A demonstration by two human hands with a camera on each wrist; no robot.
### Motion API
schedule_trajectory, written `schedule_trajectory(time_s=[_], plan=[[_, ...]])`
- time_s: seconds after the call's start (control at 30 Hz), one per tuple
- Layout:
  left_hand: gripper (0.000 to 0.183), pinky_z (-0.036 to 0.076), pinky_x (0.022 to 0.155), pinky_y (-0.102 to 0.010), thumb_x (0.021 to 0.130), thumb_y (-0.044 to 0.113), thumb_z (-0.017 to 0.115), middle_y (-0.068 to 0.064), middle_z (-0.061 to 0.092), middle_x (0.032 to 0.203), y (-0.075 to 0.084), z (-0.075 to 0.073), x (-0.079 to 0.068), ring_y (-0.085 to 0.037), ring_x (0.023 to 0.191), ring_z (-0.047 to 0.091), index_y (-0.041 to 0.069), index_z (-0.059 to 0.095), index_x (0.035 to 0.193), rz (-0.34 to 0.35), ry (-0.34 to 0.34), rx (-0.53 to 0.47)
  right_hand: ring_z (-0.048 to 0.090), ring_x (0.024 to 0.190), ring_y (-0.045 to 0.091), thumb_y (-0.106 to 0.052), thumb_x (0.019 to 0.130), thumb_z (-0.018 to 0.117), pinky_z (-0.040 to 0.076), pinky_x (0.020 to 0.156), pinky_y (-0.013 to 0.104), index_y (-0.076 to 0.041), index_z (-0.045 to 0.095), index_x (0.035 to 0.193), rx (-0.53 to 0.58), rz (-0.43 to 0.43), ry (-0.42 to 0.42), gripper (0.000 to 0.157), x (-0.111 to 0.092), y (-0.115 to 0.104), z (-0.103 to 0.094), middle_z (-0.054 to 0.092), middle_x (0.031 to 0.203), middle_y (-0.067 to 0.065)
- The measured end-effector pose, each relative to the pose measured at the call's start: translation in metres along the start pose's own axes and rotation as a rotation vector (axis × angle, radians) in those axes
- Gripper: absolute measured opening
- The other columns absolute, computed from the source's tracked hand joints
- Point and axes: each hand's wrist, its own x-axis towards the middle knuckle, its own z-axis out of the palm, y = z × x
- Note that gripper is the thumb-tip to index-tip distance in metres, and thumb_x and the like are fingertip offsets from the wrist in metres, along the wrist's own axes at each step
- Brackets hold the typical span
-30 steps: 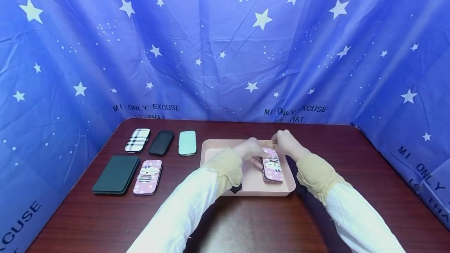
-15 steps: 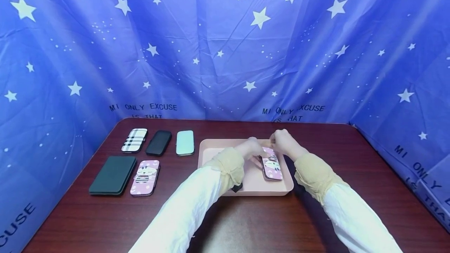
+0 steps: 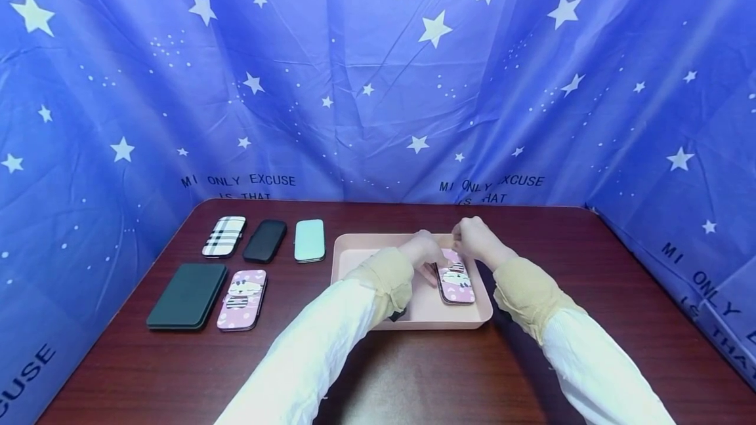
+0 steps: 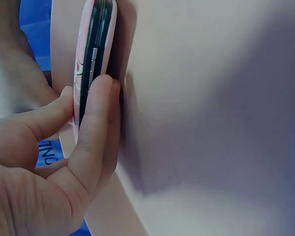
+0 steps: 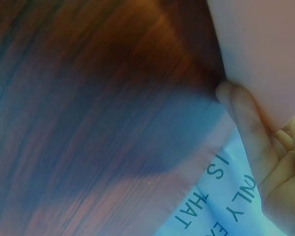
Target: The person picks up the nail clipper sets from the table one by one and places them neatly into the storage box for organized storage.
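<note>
My left hand (image 3: 422,251) pinches a slim pink case (image 3: 457,287) with a cartoon cat print, inside the right part of a pale pink tray (image 3: 437,324). In the left wrist view the thumb lies on the printed face of the case (image 4: 80,54) and the fingers lie on its other side; a metal hinge shows along its dark edge. At the back right corner of the tray, my right hand (image 3: 480,241) grips the rim. The right wrist view has its fingers (image 5: 248,123) along the outside of the tray wall (image 5: 265,54).
Left of the tray, a plaid case (image 3: 224,237), a black case (image 3: 265,241) and a mint case (image 3: 310,240) form a back row. Before them lie a larger dark green case (image 3: 188,296) and another pink cat case (image 3: 243,300). A blue star curtain (image 3: 378,117) surrounds the table.
Both hands keep their hold, on the pink case and on the tray rim. The whole head view has shifted slightly left; the cases and tray stay in place on the table.
</note>
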Motion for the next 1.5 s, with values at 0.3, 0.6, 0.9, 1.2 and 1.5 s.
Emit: schedule_trajectory(time_s=[0.3,0.6,0.9,1.2,1.5], plan=[[0.028,0.052,0.042,-0.023,0.078,0.014,0.075,-0.012,0.068,0.071,0.006,0.009,0.007,-0.016,0.052,0.067,0.0,0.059,0.097,0.119,0.197,0.671,0.046,0.053,0.015,0.002,0.067,0.066,0.045,0.051,0.033,-0.004,0.063,0.059,-0.01,-0.035,0.019,0.01,-0.001,-0.002,-0.001,0.056,0.054,0.0],[0.045,0.045,0.035,-0.02,0.077,0.023,0.078,-0.01,0.066,0.105,0.006,0.015,0.006,-0.012,0.045,0.062,0.003,0.059,0.111,0.175,0.25,0.851,0.044,0.052,0.015,0.002,0.066,0.063,0.042,0.049,0.031,-0.006,0.059,0.056,-0.008,-0.038,0.026,0.014,-0.002,0.0,0.0,0.053,0.052,-0.002],[0.043,0.049,0.077,-0.018,0.079,0.028,0.073,0.001,0.065,0.111,0.004,0.017,0.001,-0.009,0.089,0.059,0.01,0.062,0.115,0.277,0.268,1.021,0.044,0.051,0.014,0.002,0.067,0.064,0.04,0.048,0.028,-0.006,0.059,0.056,0.003,-0.013,-0.001,0.015,-0.001,0.001,0.001,0.053,0.052,-0.002],[0.032,0.045,0.067,-0.02,0.084,0.024,0.067,-0.002,0.063,0.107,0.005,0.003,-0.014,-0.012,0.083,0.053,0.009,0.062,0.112,0.274,0.149,0.97,0.043,0.052,0.014,0.001,0.067,0.063,0.041,0.049,0.029,-0.007,0.06,0.057,-0.002,-0.039,0.014,0.013,-0.001,-0.001,0.001,0.053,0.053,-0.002],[0.053,0.047,0.087,-0.024,0.088,0.047,0.061,-0.005,0.063,0.117,0.002,-0.019,-0.037,-0.013,0.101,0.057,0.008,0.058,0.123,0.449,0.038,0.982,0.045,0.051,0.014,0.001,0.067,0.063,0.043,0.049,0.031,-0.008,0.06,0.055,-0.011,-0.052,0.01,0.015,-0.001,-0.002,0.0,0.055,0.052,-0.002]])
